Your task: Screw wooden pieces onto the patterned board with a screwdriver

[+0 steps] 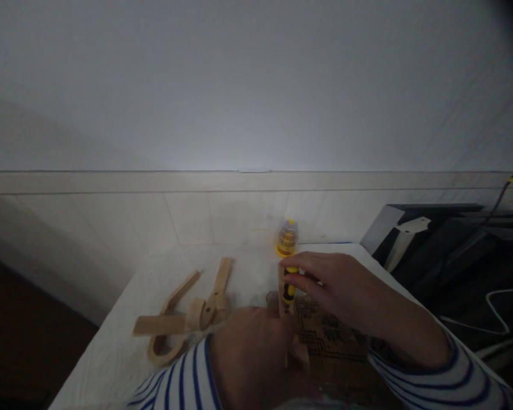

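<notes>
My right hand point(331, 285) is closed around the yellow and black handle of a screwdriver point(289, 285). The tool stands nearly upright against a pale wooden piece point(286, 310) with small dark holes. My left hand point(256, 350) is closed on the lower part of that wooden piece; its fingers are mostly hidden. Beneath both hands lies a brown board point(325, 330) with dark printed line patterns. To the left rest several loose wooden parts, among them a flat bar point(160, 325), a curved hook-like piece point(165, 353) and a strip point(224, 276) joined to a round block.
A small clear container with a yellow base point(286, 242) stands behind my right hand. The white-covered table point(106, 347) meets a pale wall at the back. Dark flat panels point(448, 245) and a white cable point(498, 307) are on the right, beyond the table edge.
</notes>
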Available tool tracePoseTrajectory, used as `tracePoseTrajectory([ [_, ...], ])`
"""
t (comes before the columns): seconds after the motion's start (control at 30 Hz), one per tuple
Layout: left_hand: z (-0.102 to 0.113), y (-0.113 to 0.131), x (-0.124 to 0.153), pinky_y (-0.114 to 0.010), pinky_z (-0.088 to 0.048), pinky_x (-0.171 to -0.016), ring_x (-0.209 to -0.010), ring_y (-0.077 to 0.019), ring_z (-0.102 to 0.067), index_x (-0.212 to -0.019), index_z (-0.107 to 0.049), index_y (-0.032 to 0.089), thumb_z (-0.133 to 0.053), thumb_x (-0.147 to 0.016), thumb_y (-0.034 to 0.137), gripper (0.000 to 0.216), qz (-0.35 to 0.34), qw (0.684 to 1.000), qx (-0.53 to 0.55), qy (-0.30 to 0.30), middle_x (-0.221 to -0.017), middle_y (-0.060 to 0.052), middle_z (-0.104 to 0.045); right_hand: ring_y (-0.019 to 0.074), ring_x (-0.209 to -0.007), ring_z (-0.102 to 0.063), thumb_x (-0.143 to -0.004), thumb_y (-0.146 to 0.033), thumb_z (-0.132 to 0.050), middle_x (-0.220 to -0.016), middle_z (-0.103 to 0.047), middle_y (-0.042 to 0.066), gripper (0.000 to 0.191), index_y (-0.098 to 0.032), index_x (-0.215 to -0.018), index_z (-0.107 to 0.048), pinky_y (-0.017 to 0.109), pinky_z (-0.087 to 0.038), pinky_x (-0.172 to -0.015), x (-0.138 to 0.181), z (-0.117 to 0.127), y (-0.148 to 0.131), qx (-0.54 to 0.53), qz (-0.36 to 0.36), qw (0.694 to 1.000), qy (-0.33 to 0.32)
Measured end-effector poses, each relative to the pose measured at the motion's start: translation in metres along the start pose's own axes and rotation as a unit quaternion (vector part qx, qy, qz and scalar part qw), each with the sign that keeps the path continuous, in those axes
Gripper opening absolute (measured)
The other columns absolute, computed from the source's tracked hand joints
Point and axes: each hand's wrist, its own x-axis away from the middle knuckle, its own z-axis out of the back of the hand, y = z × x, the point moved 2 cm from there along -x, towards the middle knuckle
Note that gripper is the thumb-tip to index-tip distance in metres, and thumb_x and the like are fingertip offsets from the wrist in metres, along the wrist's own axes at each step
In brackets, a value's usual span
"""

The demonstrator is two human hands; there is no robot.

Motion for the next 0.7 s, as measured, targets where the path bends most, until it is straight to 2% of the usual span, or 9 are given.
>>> tracePoseTrajectory([
  [0.07, -0.0032, 0.0084, -0.0024, -0.04, -0.051, -0.064, -0.075, -0.0325, -0.066, -0.094, -0.066, 0.016, -0.071, -0.065, 0.043, 0.04, 0.007, 0.999, -0.036, -0.037, -0.083, -0.013, -0.07, 0.0174, -0.079, -0.063, -0.088, -0.028, -0.046, -0.089, -0.067, 0.002, 0.02, -0.021, -0.101, -0.061, 0.03, -0.047, -0.068, 0.0001, 0.0004, -0.0002, 0.001, 0.002, 1.0, 0.0],
  [0.2, -0.0067, 0.0129, -0.0075, -0.039, -0.051, -0.069, -0.08, -0.0303, -0.066, -0.09, -0.068, 0.014, -0.064, -0.074, 0.026, 0.02, 0.034, 0.995, -0.046, -0.086, -0.087, -0.014, -0.07, 0.0178, -0.08, -0.063, -0.088, -0.028, -0.047, -0.09, -0.068, 0.003, 0.021, -0.02, -0.101, -0.062, 0.031, -0.048, -0.069, -0.0001, 0.0005, -0.0009, 0.004, 0.004, 1.0, 0.003],
  [0.53, -0.0076, 0.0087, -0.0088, -0.034, -0.052, -0.061, -0.072, -0.0283, -0.067, -0.085, -0.07, 0.014, -0.064, -0.072, 0.024, 0.017, 0.022, 0.996, -0.067, -0.058, -0.081, -0.014, -0.07, 0.0199, -0.086, -0.064, -0.089, -0.028, -0.045, -0.098, -0.068, 0.007, 0.025, -0.019, -0.104, -0.062, 0.033, -0.049, -0.074, -0.0011, -0.0008, -0.0014, 0.012, 0.014, 1.0, 0.014],
  [0.7, -0.0074, 0.0109, -0.0081, -0.035, -0.052, -0.064, -0.075, -0.0291, -0.067, -0.084, -0.07, 0.014, -0.064, -0.073, 0.024, 0.017, 0.045, 0.994, -0.06, -0.084, -0.082, -0.014, -0.07, 0.0204, -0.085, -0.064, -0.089, -0.028, -0.045, -0.098, -0.068, 0.007, 0.024, -0.019, -0.104, -0.062, 0.034, -0.05, -0.073, -0.0013, -0.0008, -0.0026, 0.016, 0.015, 1.0, 0.016],
])
